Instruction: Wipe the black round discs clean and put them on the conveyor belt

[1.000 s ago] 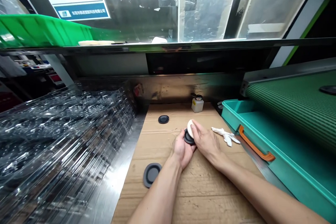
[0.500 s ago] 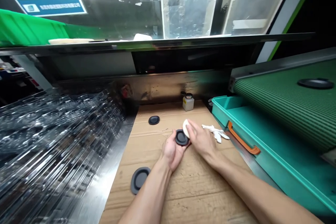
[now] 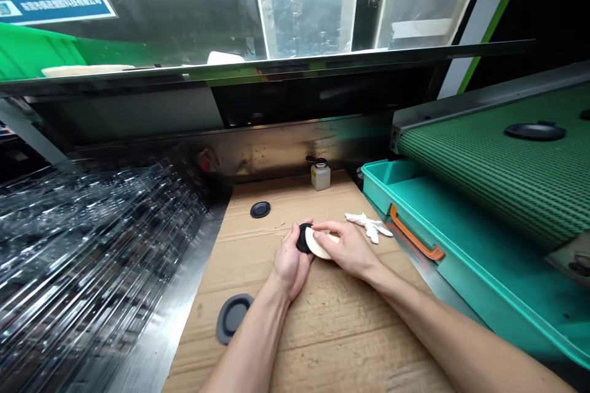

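In my left hand (image 3: 289, 261) lies a small black round part with a raised rim (image 3: 303, 238), gripped between thumb and fingers. My right hand (image 3: 349, 249) pinches a flat white round pad (image 3: 318, 245) and holds it against the black part, covering its right side. Farther back on the cardboard sits another black round part (image 3: 260, 209). A larger grey rounded part with a recessed middle (image 3: 233, 318) lies beside my left forearm. White gloves (image 3: 370, 226) lie crumpled beyond my right hand.
A small square bottle with a black top (image 3: 320, 175) stands at the cardboard's back edge. To the right are a teal tray (image 3: 488, 288) with an orange handle (image 3: 416, 234) and a green conveyor belt (image 3: 507, 178) carrying a black part. Clear plastic trays (image 3: 92, 258) are stacked left.
The white pad has turned from nearly edge-on to flatter and moved across the black part, covering more of it. The whole view has shifted slightly.
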### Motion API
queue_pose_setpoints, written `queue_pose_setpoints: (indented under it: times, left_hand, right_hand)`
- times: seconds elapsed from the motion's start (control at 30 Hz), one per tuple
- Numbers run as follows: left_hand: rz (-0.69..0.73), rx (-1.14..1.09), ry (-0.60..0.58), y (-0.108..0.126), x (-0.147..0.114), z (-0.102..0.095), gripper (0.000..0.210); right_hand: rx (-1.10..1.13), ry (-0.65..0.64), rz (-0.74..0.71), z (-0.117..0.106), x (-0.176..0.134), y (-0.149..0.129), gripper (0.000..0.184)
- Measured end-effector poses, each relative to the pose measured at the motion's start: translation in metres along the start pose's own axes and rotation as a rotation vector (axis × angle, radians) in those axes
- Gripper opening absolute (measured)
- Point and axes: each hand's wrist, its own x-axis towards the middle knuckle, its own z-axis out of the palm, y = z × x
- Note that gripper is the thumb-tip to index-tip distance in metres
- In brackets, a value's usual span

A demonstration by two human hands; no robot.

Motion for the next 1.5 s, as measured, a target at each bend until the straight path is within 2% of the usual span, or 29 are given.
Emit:
queue_pose_setpoints:
  times: [0.07,0.13,0.2,0.23,0.37,0.4,0.5,0.53,0.63,0.77,0.8,0.9,0.97,1.2,1.37,1.43,1.5]
  left_hand:
    - [0.015,0.041,0.003,-0.002,-0.002,0.001,0.028]
    - [-0.001,0.051,0.009,-0.003,-0.002,0.000,0.028]
    - [-0.025,0.046,-0.003,-0.002,-0.002,-0.001,0.029]
    - [-0.029,0.044,-0.010,-0.002,-0.002,-0.001,0.029]
    - [-0.025,0.054,-0.015,-0.003,0.000,0.000,0.027]
    - [-0.024,0.049,-0.001,-0.003,0.001,0.000,0.026]
    - [-0.027,0.020,0.038,-0.003,0.001,0.001,0.025]
    - [-0.030,0.018,0.040,-0.003,0.001,0.001,0.026]
    - [-0.035,0.038,0.032,-0.004,0.002,0.001,0.027]
    - [-0.019,0.015,0.029,-0.003,0.003,0.002,0.024]
    - [-0.021,0.012,0.029,-0.003,0.003,0.002,0.025]
    - [-0.062,0.010,0.029,0.001,0.002,0.001,0.029]
    - [-0.093,-0.012,0.022,0.004,0.001,-0.001,0.031]
    - [-0.135,-0.144,-0.055,0.014,-0.008,-0.002,0.031]
    - [-0.114,-0.111,-0.108,0.019,-0.014,0.003,0.032]
    - [-0.029,-0.009,-0.104,0.017,-0.017,0.005,0.036]
    - [0.126,0.142,-0.062,0.011,-0.019,0.008,0.058]
  right_hand:
    - [0.041,-0.051,-0.003,-0.001,0.000,0.000,0.025]
    - [0.028,-0.164,0.012,-0.008,0.002,0.000,0.024]
    - [-0.060,-0.264,0.021,-0.018,0.004,-0.001,0.020]
    - [-0.124,-0.275,0.015,-0.023,0.005,-0.001,0.019]
    - [-0.316,-0.038,-0.058,-0.026,0.006,-0.004,0.024]
    - [-0.313,-0.034,-0.083,-0.024,0.006,-0.005,0.025]
    - [-0.265,-0.191,-0.109,-0.019,0.005,-0.008,0.024]
    - [-0.287,-0.192,-0.092,-0.020,0.005,-0.008,0.023]
    - [-0.415,-0.030,-0.050,-0.020,0.004,-0.006,0.024]
    - [-0.439,-0.072,-0.105,-0.015,0.003,-0.004,0.024]
    - [-0.464,-0.032,-0.091,-0.015,0.004,-0.003,0.024]
    - [-0.551,0.208,-0.010,-0.019,0.008,0.004,0.027]
    - [-0.556,0.283,0.015,-0.024,0.010,0.010,0.029]
    - [-0.546,0.277,-0.032,-0.028,0.008,0.025,0.028]
    - [-0.551,0.233,-0.045,-0.025,0.008,0.029,0.028]
    - [-0.554,0.222,-0.030,-0.025,0.008,0.031,0.028]
    - [-0.548,0.213,-0.025,-0.025,0.008,0.031,0.029]
